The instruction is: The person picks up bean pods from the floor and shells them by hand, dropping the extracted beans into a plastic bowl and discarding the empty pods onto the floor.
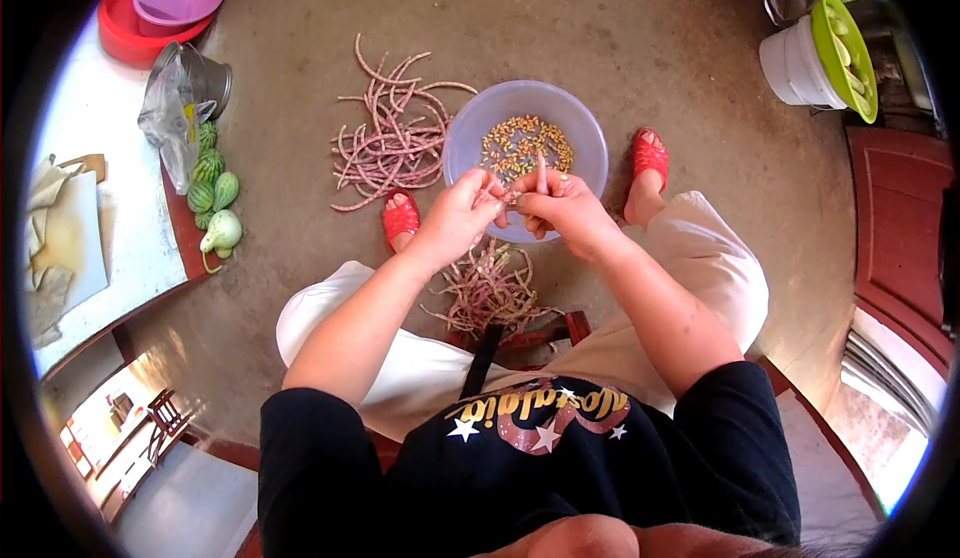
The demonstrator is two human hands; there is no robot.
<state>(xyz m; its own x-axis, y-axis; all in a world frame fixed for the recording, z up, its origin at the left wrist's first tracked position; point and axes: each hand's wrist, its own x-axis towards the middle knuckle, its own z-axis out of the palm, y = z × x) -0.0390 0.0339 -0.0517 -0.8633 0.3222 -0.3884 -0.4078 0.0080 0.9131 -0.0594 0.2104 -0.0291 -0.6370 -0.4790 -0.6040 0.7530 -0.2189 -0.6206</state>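
Observation:
Over the near rim of a pale purple basin (590, 123), my left hand (470, 208) and my right hand (562, 208) are close together, fingers bent in a pinch. A purplish bean pod (542, 172) sticks up from my right hand. Between the fingertips lies a bit of pod, small and partly hidden, which my left hand grips too. Loose tan and brown beans (525, 145) cover part of the basin's bottom. Left of the basin, long purplish pods (390, 133) lie in a pile on the floor. Thin, tangled pods or husks (487, 288) lie between my legs.
Striped green melons (208, 166) and a pale gourd (223, 230) stand at the left, near a metal bucket (208, 83) and a red basin (120, 38). At the right, a white bucket (792, 63) bears a green basin (868, 93). Red sandals are beside the purple basin.

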